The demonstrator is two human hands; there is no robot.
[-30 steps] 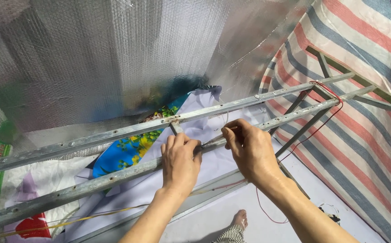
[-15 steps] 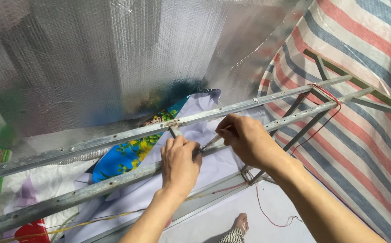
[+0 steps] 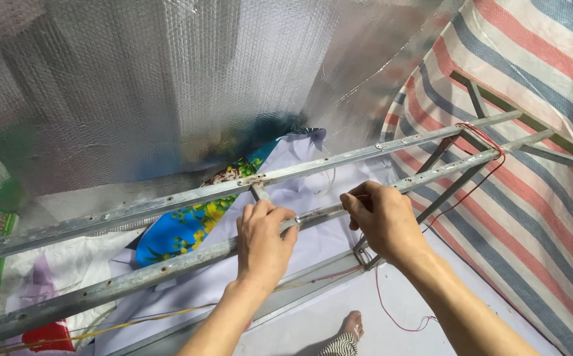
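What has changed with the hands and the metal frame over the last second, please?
Little has changed. The right hand drew back slightly from the near rail and now pinches a thin clear strip lying along it, with the arm coming in lower. The left hand stays clamped over the same rail. The metal frame, the red string at its far corner and the striped tarp lie as before.

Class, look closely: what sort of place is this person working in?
Probably a makeshift shelter or stall under construction: a bare grey metal angle-bar frame, silver bubble-foil insulation sheet and a red, white and blue striped tarpaulin as walls.
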